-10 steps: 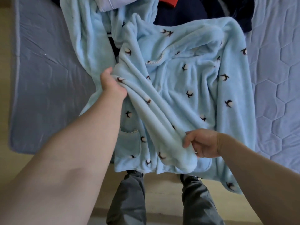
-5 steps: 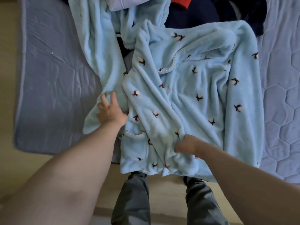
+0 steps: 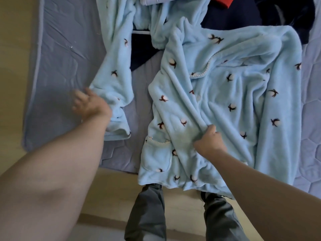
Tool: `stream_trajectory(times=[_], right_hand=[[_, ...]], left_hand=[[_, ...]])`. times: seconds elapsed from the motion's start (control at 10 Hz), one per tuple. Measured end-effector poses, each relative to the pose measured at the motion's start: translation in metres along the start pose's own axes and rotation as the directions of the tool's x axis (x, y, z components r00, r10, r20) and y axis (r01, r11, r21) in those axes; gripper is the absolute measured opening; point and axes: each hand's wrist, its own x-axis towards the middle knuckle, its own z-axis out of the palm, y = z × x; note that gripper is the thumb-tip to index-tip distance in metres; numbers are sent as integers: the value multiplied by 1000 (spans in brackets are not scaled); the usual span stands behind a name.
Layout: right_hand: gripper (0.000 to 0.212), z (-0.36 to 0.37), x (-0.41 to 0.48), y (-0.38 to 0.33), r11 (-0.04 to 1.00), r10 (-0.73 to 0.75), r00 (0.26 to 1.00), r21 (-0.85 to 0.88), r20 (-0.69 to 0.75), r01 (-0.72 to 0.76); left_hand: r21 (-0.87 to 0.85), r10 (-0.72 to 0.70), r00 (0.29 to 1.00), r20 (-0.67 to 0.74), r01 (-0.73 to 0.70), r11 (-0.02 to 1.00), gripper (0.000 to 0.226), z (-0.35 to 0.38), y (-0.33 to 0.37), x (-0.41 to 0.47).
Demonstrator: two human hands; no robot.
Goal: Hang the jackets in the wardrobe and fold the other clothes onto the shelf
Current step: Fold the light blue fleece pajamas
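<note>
Two hands meet pale blue fleece on the bed (image 3: 60, 58). The right hand (image 3: 209, 141) pinches a fold of the fleece top (image 3: 234, 94). The left hand (image 3: 90, 104), blurred with fingers spread, holds nothing beside a neighbouring fleece length (image 3: 116, 80).

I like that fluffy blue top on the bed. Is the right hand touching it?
Touching. The head view shows the right hand with its fingers curled round a raised fold of the blue fleece top, pinching it.

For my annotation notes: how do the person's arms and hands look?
Both forearms are bare: no sleeves show. The left hand and right hand wear no gloves, and neither wrist shows a watch or bracelet. Rings cannot be told.
</note>
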Motion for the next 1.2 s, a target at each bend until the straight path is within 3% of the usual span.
stream_trajectory(times=[0.1, 0.2, 0.3, 0.4, 0.5, 0.6, 0.7, 0.8, 0.9, 1.0, 1.1, 1.2], right_hand=[[63, -1, -2, -21, 994, -112, 984, 1, -136, 114], [65, -6, 1, -51, 962, -258, 922, 12, -288, 273], [64, -20, 13, -88, 906, -388, 807, -24, -445, 422], [67, -46, 35, -135, 865, -400, 727, 32, -558, 501], [65, -78, 62, -182, 873, -377, 748, 59, -547, 483], [41, -108, 76, -218, 862, -320, 867, 262, -382, 434], [53, -125, 68, -234, 920, -260, 901, 193, -349, 340], [70, -144, 78, -253, 935, -348, 896, -167, -275, 312], [45, -140, 102, -259, 588, -147, 963, 763, -225, 268], [38, -128, 96, -252, 704, -273, 903, 571, -331, 422], [32, -112, 74, -217, 749, -405, 746, 276, -529, 603], [32, -80, 51, -158, 777, -500, 674, 62, -543, 626]], left_hand=[[-78, 554, 818, -155, -569, 819, 48, 4, 18, -30], [-441, 565, 821, 90, -476, 761, 28, 15, 51, -46], [-672, 341, 834, 434, 48, 739, 61, 5, 87, -53], [-754, 271, 779, 566, 356, 553, 59, -3, 112, -53], [-755, 250, 737, 627, 496, 429, 51, -8, 126, -52], [-703, 281, 644, 711, 665, 254, 36, 1, 131, -47], [-659, 219, 625, 749, 735, 160, 42, 10, 120, -37], [-647, 176, 623, 762, 739, 185, 43, 13, 114, -22], [-610, 128, 598, 791, 756, 235, 34, 6, 114, -21], [-544, 278, 521, 807, 839, 7, 28, 1, 106, -37], [-557, 275, 522, 807, 828, 65, 23, 7, 88, -60], [-675, 198, 689, 698, 540, 503, 35, 21, 65, -91]])
